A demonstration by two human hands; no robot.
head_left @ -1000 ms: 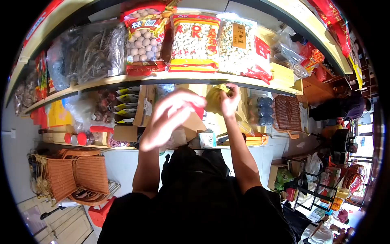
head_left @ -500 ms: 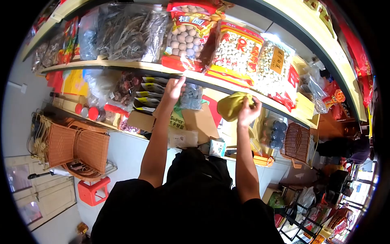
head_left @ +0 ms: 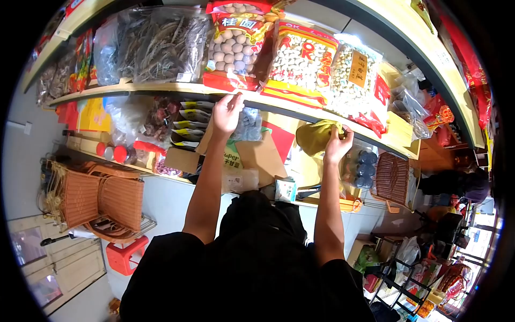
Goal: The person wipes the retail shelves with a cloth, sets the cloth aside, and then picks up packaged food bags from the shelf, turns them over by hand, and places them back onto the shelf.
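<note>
My right hand (head_left: 338, 146) pinches a folded olive-yellow cloth (head_left: 314, 138), which hangs bunched to the left of my fingers just below the upper shelf's front edge. My left hand (head_left: 227, 114) is raised to the dark front edge of that shelf (head_left: 177, 89), fingers loosely bent and apart, with nothing seen in them. Above it stands a red bag of longans (head_left: 233, 51). A bag of white pieces marked OK (head_left: 300, 64) and a clear bag with a tan label (head_left: 351, 78) stand above and between my hands and to the right.
Below are dark packets with yellow edges (head_left: 193, 123), a cardboard flap (head_left: 263, 158), a bluish clear bag (head_left: 248, 124) and red-lidded jars (head_left: 122, 153). Wicker chairs (head_left: 120, 201) and a red stool (head_left: 126, 254) stand at left. Bags of dried goods (head_left: 171, 48) fill the upper left.
My right hand has moved a little right with the cloth. My left hand has risen slightly to the shelf edge. The view has shifted a little, moving the shelf goods leftward.
</note>
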